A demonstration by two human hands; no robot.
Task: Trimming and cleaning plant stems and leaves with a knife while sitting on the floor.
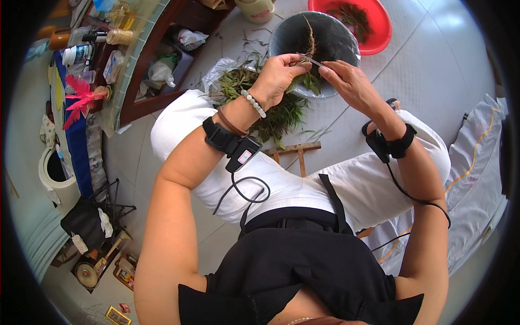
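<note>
Over the mouth of a grey bucket [280,34], my left hand [278,77] pinches a leafy plant with a long root [311,38]. Its root points away from me, while its green leaves hang below my fingers. My right hand [351,83] grips a thin, pale blade, likely a small knife [312,60], which crosses the plant near the base of the root. The blade's handle is hidden inside my fist. Under my left forearm lies a heap of leafy plants [280,118], partly on a white plastic bag [219,71].
A red basin [384,24] behind the bucket holds more plants. Beyond my left knee stands a dark wooden cabinet [134,87] with a cluttered glass top. A small wooden stool [298,148] is between my legs. Grey-white sheeting [467,162] lies at the right.
</note>
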